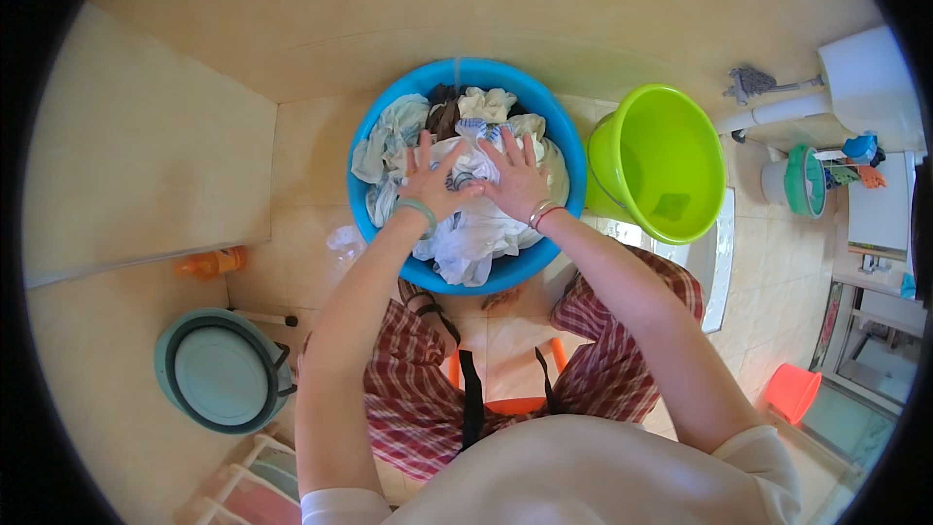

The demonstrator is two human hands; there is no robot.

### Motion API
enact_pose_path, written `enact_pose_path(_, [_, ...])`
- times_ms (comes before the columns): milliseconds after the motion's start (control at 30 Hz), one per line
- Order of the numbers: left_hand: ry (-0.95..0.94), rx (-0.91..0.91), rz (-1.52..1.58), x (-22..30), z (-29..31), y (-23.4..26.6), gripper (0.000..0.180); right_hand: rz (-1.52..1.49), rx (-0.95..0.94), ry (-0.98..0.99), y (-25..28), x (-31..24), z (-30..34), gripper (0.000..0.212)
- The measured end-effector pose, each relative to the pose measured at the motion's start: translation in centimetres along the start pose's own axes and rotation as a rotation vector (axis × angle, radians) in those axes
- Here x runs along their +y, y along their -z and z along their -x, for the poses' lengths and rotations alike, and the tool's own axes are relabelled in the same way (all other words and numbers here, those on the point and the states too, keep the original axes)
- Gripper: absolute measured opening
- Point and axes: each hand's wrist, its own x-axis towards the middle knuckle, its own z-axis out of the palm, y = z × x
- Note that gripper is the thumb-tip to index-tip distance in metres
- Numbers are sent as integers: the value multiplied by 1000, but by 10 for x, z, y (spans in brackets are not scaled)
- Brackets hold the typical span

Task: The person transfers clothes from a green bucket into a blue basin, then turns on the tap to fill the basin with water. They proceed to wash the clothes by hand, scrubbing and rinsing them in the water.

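Between my feet stands a round blue basin (577, 151) heaped with clothes. White clothes (471, 238) fill its middle and near side, a pale blue-grey garment (394, 131) lies at the left, and a dark brown garment (443, 117) at the far side. My left hand (434, 182) rests on the white cloth with fingers spread, a green bangle at its wrist. Beside it my right hand (517, 180) also presses flat on the pile, fingers apart, with bangles on the wrist. The thumbs nearly meet. A thin stream of water (457, 29) falls from a spout into the basin's far side.
A lime-green bucket (671, 165) stands right of the basin. Left are an orange bottle (212, 262), a clear plastic item (345, 243) and a grey-green basin (225, 369). Farther right are a small bin (805, 181) and a coral-red bucket (793, 392). Walls enclose the far and left sides.
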Motion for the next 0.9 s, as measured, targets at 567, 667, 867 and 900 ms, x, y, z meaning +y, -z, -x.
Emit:
enact_pose_path(567, [67, -443, -278, -21, -51, -61, 102, 138, -158, -8, -64, 26, -50, 66])
enact_pose_path(667, [66, -518, -241, -19, -59, -55, 102, 169, -206, 1, -64, 30, -59, 67])
enact_pose_path(867, [-88, -460, -144, -31, -70, -12, 76, 24, -528, 200, 3, 30, -113, 52])
enact_pose_path(900, [-98, -475, -63, -26, -73, 9, 52, 204, -499, 58, 33, -1, -122, 40])
